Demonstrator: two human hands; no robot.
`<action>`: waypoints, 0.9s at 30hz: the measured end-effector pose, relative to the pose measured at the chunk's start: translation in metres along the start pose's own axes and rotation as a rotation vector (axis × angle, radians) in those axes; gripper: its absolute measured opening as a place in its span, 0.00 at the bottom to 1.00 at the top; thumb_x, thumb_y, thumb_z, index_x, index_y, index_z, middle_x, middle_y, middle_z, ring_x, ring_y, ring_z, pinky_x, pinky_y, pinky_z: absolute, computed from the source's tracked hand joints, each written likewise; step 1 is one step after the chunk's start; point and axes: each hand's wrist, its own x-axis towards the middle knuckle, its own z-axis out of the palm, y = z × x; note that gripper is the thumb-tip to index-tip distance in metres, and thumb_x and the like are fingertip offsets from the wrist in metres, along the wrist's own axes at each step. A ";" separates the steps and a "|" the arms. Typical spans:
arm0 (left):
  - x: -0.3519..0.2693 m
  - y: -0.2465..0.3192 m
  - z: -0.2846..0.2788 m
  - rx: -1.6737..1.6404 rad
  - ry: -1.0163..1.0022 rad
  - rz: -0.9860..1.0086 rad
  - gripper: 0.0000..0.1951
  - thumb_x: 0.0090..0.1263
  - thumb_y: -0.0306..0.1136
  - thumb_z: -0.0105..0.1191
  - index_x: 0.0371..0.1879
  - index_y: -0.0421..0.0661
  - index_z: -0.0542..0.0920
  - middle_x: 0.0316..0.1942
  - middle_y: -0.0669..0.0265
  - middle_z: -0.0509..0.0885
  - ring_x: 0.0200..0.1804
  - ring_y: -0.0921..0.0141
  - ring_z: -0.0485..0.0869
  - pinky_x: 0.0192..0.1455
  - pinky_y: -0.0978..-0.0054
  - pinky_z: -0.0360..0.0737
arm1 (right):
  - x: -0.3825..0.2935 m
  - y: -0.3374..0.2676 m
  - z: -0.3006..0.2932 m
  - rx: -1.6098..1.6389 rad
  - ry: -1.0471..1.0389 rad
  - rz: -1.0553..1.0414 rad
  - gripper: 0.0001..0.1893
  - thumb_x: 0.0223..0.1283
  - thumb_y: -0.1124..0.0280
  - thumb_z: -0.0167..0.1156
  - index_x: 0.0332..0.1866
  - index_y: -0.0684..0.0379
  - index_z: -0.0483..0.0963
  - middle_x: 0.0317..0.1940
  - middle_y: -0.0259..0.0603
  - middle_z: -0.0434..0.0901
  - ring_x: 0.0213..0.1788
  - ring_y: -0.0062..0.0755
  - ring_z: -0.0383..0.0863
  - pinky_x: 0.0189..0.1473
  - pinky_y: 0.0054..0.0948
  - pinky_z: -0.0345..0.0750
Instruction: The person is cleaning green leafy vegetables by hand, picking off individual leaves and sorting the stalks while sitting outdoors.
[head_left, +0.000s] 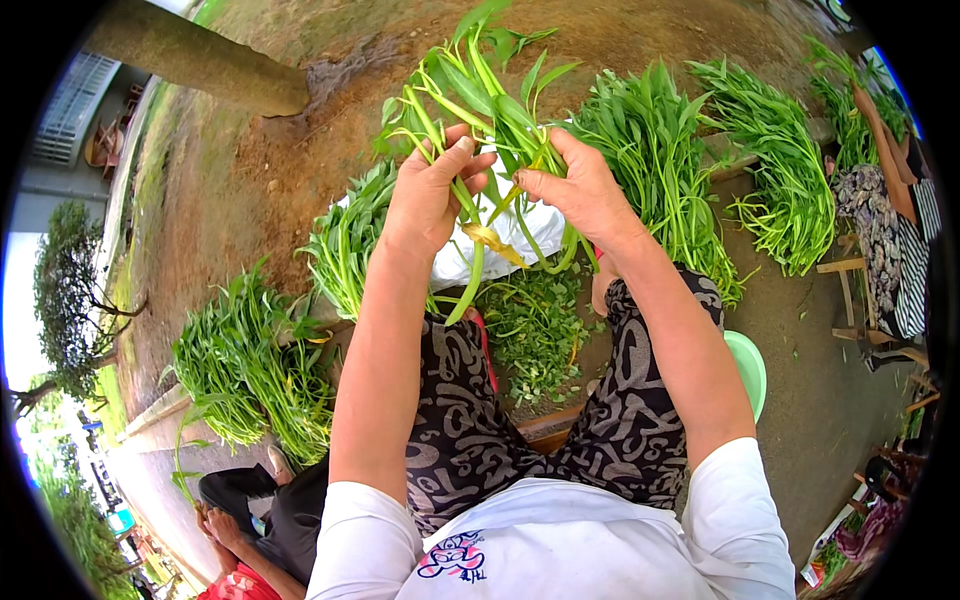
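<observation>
My left hand (426, 196) grips thick green stems of a leafy vegetable that looks like water spinach (466, 196), thumb pressed against them. Another few leafy stems are pinched in my right hand (585, 184), whose thumb and forefinger are by a yellowed leaf. A withered yellow-brown leaf (491, 241) hangs from the stems between both hands. Behind the stems lies a white plastic sack or sheet (536, 225), partly hidden. Below my hands, between my feet, there is a heap of cut stems and leaf scraps (536, 330).
Leafy bundles lie left (247, 360) and right (645, 157), with another bundle (784, 165) farther right. A pale green basin (746, 375) stands by my right leg. Co-workers sit at both sides; one person's hands (221, 525) hold a stem. A tree trunk (210, 64) rises upper left.
</observation>
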 end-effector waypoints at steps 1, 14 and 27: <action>-0.001 0.000 0.000 0.037 -0.034 0.011 0.11 0.68 0.27 0.54 0.48 0.41 0.75 0.42 0.65 0.80 0.38 0.73 0.81 0.28 0.86 0.75 | 0.000 0.000 0.000 -0.018 0.001 0.004 0.17 0.54 0.74 0.61 0.49 0.68 0.72 0.35 0.37 0.79 0.37 0.19 0.76 0.42 0.24 0.74; 0.026 0.004 -0.034 -0.486 0.024 -0.085 0.11 0.70 0.22 0.49 0.50 0.38 0.70 0.40 0.59 0.78 0.35 0.75 0.79 0.26 0.88 0.75 | -0.001 0.009 0.005 -0.211 -0.017 -0.117 0.22 0.53 0.72 0.62 0.53 0.69 0.70 0.37 0.48 0.80 0.42 0.32 0.79 0.49 0.30 0.73; 0.009 0.006 -0.015 -0.365 -0.089 -0.292 0.05 0.66 0.22 0.53 0.38 0.42 0.73 0.28 0.68 0.74 0.24 0.79 0.72 0.16 0.89 0.64 | -0.001 0.006 0.007 -0.079 -0.196 -0.074 0.25 0.57 0.73 0.63 0.61 0.64 0.67 0.46 0.35 0.78 0.48 0.21 0.75 0.54 0.25 0.72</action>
